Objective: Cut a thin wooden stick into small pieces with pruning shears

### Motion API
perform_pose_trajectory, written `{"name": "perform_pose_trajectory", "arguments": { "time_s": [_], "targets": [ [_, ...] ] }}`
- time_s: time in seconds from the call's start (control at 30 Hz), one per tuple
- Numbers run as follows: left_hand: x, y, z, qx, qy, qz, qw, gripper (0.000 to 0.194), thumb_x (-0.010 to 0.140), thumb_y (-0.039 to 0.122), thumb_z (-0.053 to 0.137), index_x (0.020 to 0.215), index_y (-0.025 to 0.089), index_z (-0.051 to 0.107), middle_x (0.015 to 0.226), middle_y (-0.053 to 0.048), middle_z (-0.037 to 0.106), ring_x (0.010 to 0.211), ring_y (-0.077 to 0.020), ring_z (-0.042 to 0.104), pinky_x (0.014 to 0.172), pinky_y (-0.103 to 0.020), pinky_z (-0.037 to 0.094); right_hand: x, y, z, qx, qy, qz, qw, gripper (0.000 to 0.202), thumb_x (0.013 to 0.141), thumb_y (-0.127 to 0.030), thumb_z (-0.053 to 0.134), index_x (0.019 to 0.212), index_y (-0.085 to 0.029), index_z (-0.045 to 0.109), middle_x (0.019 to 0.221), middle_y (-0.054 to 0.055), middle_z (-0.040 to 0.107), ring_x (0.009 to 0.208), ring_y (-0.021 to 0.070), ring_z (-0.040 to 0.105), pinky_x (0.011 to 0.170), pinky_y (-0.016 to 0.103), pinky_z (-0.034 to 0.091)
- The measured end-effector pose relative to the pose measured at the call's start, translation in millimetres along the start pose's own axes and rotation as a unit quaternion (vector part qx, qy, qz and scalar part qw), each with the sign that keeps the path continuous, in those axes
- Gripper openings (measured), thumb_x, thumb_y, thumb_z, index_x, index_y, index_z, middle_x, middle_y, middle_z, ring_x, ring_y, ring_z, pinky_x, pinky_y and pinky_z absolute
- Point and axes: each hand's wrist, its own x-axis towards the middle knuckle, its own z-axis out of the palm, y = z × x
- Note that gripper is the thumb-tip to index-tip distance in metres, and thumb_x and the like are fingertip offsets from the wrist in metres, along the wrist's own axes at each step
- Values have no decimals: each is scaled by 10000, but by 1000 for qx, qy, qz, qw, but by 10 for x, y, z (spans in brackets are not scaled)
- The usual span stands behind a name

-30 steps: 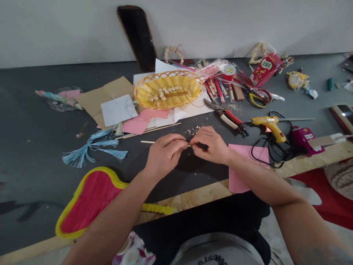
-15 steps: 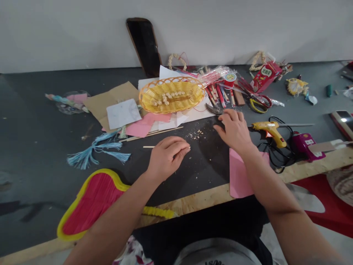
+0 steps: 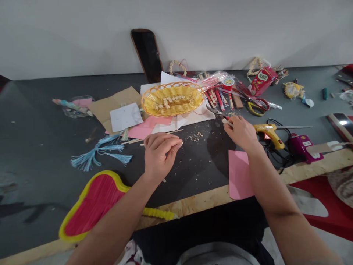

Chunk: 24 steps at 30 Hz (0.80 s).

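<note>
Thin stick (image 3: 142,144) pinched in left hand (image 3: 159,158), near side of basket (image 3: 193,96). Pruners (image 3: 215,110) grasped by right hand (image 3: 242,131); pick-up step, apparently; secure handle grip called for.

Wall (image 3: 96,40): plain, pale grey, unmarked in the main, spanning the far side. Counter (image 3: 35,147): dark grey top meeting the wall; near edge bare, light wood-grained board (image 3: 204,198), running higher toward the right. Right, near side: red seat (image 3: 328,217), partly in view. Floor (image 3: 322,239): pale, visible beyond the near edge. Light: dim, with soft shadows on the counter.
</note>
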Motion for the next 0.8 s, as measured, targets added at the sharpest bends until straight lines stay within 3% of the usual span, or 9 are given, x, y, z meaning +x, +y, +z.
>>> {"name": "perform_pose_trajectory", "arguments": {
  "time_s": [0.07, 0.13, 0.3, 0.4, 0.47, 0.5, 0.6, 0.67, 0.8],
  "targets": [
    [6, -2, -13, 0, 4, -13, 1000, 35, 913, 227, 685, 915, 246, 714, 892, -26, 774, 901, -199, 702, 875, -385, 441, 12, 19, -38, 118, 33, 17, 992, 195, 911, -392, 557, 812, -224, 555, 757, 33, 613, 712, 186, 553, 678, 323, 423],
    [7, 2, -20, -12, 3, -22, 1000, 43, 929, 220, 664, 918, 237, 703, 881, -22, 773, 862, -184, 707, 868, -379, 428, 16, -2, -46, 279, 49, 32, 958, 261, 865, -469, 641, 819, -234, 537, 686, -22, 553, 627, 145, 503, 617, 299, 413],
    [-1, 17, -21, -29, 12, -48, 998, 64, 948, 236, 637, 925, 230, 697, 874, -7, 780, 830, -159, 712, 852, -353, 431, -80, -241, 33, 629, -7, 5, 777, 324, 743, -344, 787, 888, -260, 510, 940, -22, 634, 652, 111, 581, 591, 283, 483],
    [-3, 25, -29, -46, 15, -72, 996, 99, 956, 259, 619, 919, 219, 701, 869, -17, 778, 831, -161, 707, 842, -343, 455, -187, -371, 64, 677, -103, -30, 728, 283, 781, -323, 759, 967, -275, 551, 1129, 10, 646, 796, 140, 649, 647, 300, 529],
    [-5, 37, -42, -59, 15, -95, 994, 122, 958, 282, 612, 926, 211, 706, 874, -28, 774, 833, -164, 701, 827, -337, 472, -256, -428, 67, 649, -140, -72, 744, 270, 821, -319, 712, 1049, -287, 570, 1103, 17, 660, 810, 153, 651, 653, 309, 532],
    [-7, 44, -50, -65, 15, -107, 992, 132, 958, 293, 611, 932, 208, 708, 876, -33, 770, 833, -165, 698, 815, -333, 480, -289, -451, 66, 613, -140, -98, 771, 260, 846, -304, 680, 1083, -286, 576, 1064, 21, 672, 806, 160, 649, 665, 318, 532],
    [-19, 62, -74, -84, 16, -147, 985, 153, 955, 325, 612, 936, 205, 706, 875, -39, 755, 824, -165, 683, 762, -314, 491, -382, -518, 70, 424, -61, -193, 883, 280, 898, -197, 568, 1169, -259, 593, 1140, 77, 697, 935, 210, 653, 816, 396, 526],
    [-30, 63, -83, -92, 23, -168, 981, 172, 953, 345, 610, 907, 202, 693, 862, -38, 740, 807, -162, 668, 716, -296, 489, -435, -560, 87, 271, 11, -250, 929, 347, 879, -117, 530, 1192, -245, 611, 1354, 121, 631, 1091, 266, 616, 916, 464, 485],
    [-50, 42, -80, -123, 56, -177, 975, 167, 943, 335, 626, 862, 192, 658, 860, -38, 717, 810, -158, 663, 640, -258, 479, -509, -613, 158, 95, 67, -302, 946, 458, 843, -65, 528, 1249, -253, 622, 1565, 142, 443, 1205, 326, 535, 946, 509, 447]
  ]
}}
